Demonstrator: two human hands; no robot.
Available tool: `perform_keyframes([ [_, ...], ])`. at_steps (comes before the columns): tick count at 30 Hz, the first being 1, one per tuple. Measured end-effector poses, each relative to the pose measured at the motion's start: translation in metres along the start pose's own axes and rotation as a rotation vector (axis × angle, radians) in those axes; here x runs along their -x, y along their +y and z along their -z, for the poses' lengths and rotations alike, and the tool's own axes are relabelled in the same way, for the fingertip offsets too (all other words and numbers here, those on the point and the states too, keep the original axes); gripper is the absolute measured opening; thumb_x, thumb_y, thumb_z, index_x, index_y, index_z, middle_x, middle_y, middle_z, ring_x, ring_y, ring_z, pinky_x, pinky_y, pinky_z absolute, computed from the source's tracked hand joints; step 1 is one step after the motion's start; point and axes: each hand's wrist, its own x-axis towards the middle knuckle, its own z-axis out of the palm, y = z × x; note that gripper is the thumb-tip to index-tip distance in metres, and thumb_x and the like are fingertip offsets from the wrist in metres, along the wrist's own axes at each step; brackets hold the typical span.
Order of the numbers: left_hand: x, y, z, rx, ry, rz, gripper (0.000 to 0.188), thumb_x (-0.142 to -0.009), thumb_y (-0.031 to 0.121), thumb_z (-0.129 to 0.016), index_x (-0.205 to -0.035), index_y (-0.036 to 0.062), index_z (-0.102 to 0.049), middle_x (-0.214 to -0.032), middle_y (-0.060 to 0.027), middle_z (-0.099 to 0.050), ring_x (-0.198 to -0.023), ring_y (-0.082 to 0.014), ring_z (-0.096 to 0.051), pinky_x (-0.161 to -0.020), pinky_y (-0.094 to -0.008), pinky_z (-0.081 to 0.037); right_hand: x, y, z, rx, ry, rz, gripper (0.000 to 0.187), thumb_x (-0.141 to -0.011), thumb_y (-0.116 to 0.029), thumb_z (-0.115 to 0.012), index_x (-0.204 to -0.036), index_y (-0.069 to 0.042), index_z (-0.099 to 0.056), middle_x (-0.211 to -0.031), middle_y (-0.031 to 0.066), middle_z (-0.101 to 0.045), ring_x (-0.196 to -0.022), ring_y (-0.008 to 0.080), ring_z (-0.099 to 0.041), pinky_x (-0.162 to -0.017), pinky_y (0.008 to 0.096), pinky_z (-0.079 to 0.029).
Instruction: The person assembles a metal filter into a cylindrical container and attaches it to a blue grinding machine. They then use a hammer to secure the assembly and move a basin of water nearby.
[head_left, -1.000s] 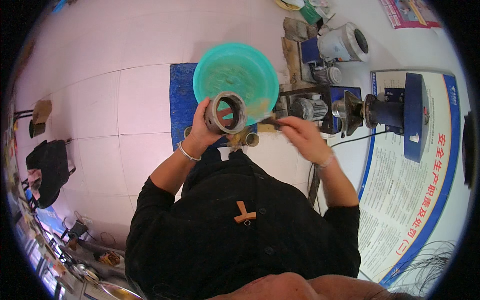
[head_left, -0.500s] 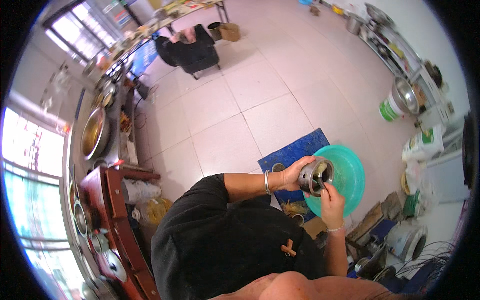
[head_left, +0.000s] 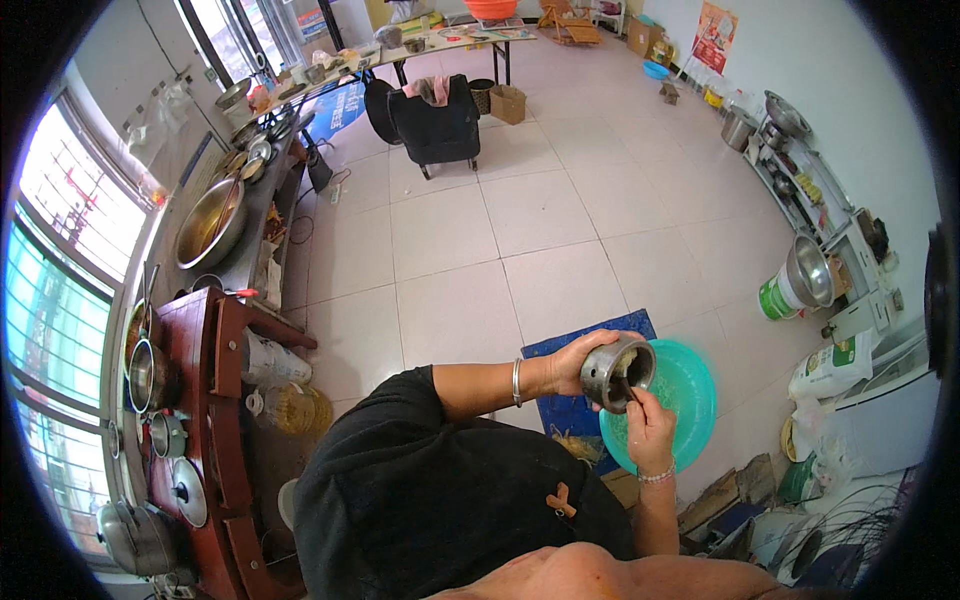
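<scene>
My left hand [head_left: 572,362] grips a grey metal cylinder part [head_left: 616,372] by its side, its open end tilted toward me. My right hand [head_left: 648,425] holds a thin dark tool [head_left: 629,388] whose tip sits inside the cylinder's opening. Both hands are above a teal plastic basin [head_left: 690,400] that rests on the tiled floor beside a blue mat [head_left: 560,415]. A silver bracelet circles my left wrist, a beaded one my right.
A dark wooden counter [head_left: 215,400] with pots and a large metal bowl [head_left: 210,222] runs along the left under windows. A black chair [head_left: 434,125] stands at the back. Shelves, a metal bowl on a green bucket [head_left: 795,280] and sacks line the right wall.
The camera has swung away from the machinery, so the room now fills the picture. Both hands remain on the cylinder above the basin, and the right hand has brought the tool into its opening.
</scene>
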Motion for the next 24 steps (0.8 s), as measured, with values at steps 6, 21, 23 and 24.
perform_keyframes([
  [6,0.016,0.034,0.016,0.047,0.053,0.142,0.054,-0.081,0.057,-0.047,-0.118,0.0176,-0.041,-0.096,-0.0125,-0.055,-0.067,-0.0243,-0.060,-0.033,-0.0333,-0.044,-0.028,-0.010,-0.031,0.129,0.104,0.034,0.015,-0.084,-0.006,-0.054,-0.096,0.002,-0.059,-0.067,0.0171,-0.059,-0.054,0.0254,-0.059,-0.050,0.0338,-0.044],
  [21,0.038,0.086,0.055,0.076,0.022,0.326,0.067,-0.080,0.065,-0.037,-0.111,0.0078,-0.054,-0.104,-0.0195,-0.053,-0.073,-0.0303,-0.060,-0.037,-0.0361,-0.049,-0.067,-0.039,-0.064,0.304,0.042,0.201,0.016,-0.083,-0.004,-0.054,-0.097,0.003,-0.059,-0.069,0.0178,-0.060,-0.057,0.0303,-0.059,-0.052,0.0367,-0.045],
  [23,0.043,0.085,0.057,0.086,0.037,0.306,0.067,-0.080,0.064,-0.038,-0.113,0.0083,-0.053,-0.105,-0.0189,-0.053,-0.076,-0.0298,-0.060,-0.041,-0.0361,-0.051,-0.067,-0.042,-0.073,0.310,0.129,0.198,0.016,-0.083,-0.005,-0.054,-0.097,0.003,-0.059,-0.068,0.0170,-0.060,-0.056,0.0283,-0.059,-0.052,0.0359,-0.045],
  [24,0.044,0.082,0.054,0.028,0.053,0.142,0.067,-0.080,0.065,-0.038,-0.113,0.0086,-0.052,-0.105,-0.0188,-0.053,-0.077,-0.0298,-0.060,-0.042,-0.0360,-0.051,-0.065,-0.042,-0.077,0.254,0.172,0.117,0.016,-0.084,-0.005,-0.054,-0.097,0.003,-0.059,-0.068,0.0165,-0.059,-0.055,0.0272,-0.058,-0.052,0.0353,-0.045],
])
